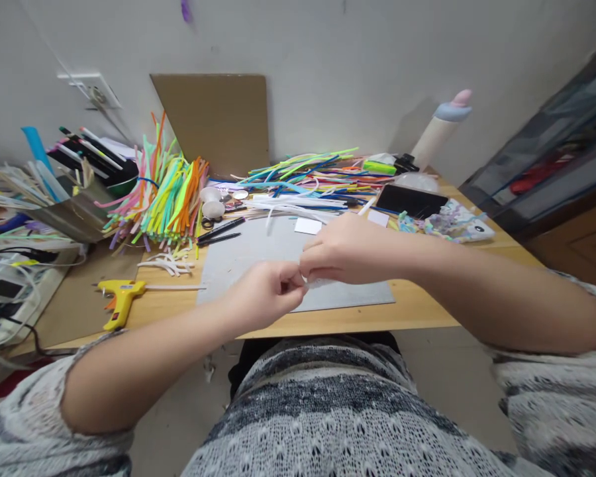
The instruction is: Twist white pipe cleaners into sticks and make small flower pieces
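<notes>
above the grey mat, left hand and right hand meet, pinching a mostly hidden whitish piece.

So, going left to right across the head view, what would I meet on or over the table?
Container of sticks → multicoloured fuzzy-stem bundle → black pens → left hand → right hand → dark-screened phone. The yellow glue gun overlaps the bundle's span, so I left it unplaced.

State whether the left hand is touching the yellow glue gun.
Apart. The head view shows the left hand over the grey mat, right of the yellow glue gun, with wooden tabletop visible between them.
</notes>
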A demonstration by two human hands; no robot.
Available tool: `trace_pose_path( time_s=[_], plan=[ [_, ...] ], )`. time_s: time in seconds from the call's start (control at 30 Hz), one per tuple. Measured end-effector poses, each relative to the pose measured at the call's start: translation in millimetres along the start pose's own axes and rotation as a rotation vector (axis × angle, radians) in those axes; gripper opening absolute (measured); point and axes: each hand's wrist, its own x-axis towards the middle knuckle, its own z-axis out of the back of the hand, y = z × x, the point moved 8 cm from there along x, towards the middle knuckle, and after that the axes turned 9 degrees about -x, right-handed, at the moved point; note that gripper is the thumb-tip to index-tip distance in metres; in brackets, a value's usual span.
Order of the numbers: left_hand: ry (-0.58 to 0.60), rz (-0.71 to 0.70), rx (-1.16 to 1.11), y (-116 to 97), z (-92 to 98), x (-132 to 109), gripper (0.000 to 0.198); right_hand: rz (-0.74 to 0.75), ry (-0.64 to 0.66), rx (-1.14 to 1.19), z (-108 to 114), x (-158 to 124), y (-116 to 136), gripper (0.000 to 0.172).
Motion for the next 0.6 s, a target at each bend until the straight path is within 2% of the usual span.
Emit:
trace_pose_path(
  time_s=[0.1,0.2,0.27,0.33,0.4,0.47,0.6],
  plan=[
    [0.031,-0.068,0.023,-13,1.5,-8,0.010,0.009,0.053,0.432,-14,4,-13,0.012],
    [-0.002,-0.063,-0.067,-19,9.4,-12,0.014,-0.003,0.060,0.862,-35,4,-18,0.020],
    [-0.054,-0.012,-0.173,-15,15.8,-12,0.017,-0.087,-0.052,1.071,-46,3,-21,0.022],
    [-0.111,0.045,-0.276,-6,20.5,-9,0.018,-0.249,-0.218,1.173,-56,-1,-25,0.020],
    [-0.153,0.084,-0.356,3,22.7,-5,0.018,-0.390,-0.367,1.177,-63,-8,-24,0.019],
    [-0.186,0.099,-0.412,10,23.9,-1,0.019,-0.474,-0.467,1.074,-62,-15,-19,0.018],
    [-0.241,0.096,-0.428,14,27.0,4,0.020,-0.448,-0.536,0.633,-44,-23,-6,0.019]
  ],
)
